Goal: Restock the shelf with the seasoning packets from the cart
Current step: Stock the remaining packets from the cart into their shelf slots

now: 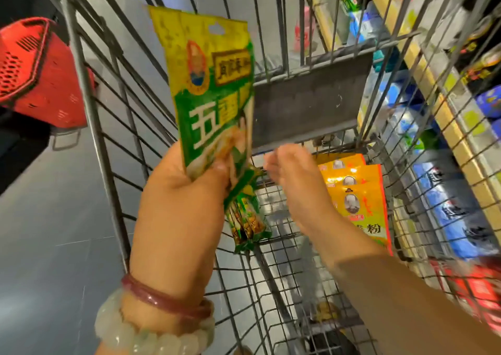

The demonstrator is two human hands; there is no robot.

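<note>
My left hand (187, 192) grips a bunch of green and yellow seasoning packets (214, 89) by their lower part, holding them upright above the wire cart (108, 126). More green packet ends (248, 224) hang below my fingers. My right hand (295, 181) reaches down into the cart with its fingers apart and nothing in them, just left of a stack of orange and yellow seasoning packets (357, 200) lying against the cart's right side. Beyond the cart on the right runs the shelf (458, 148).
A red shopping basket (38, 70) sits at the far left on the grey floor. A grey flap panel (309, 105) hangs inside the cart's far end. The shelf holds blue, black and red packaged goods (455, 219).
</note>
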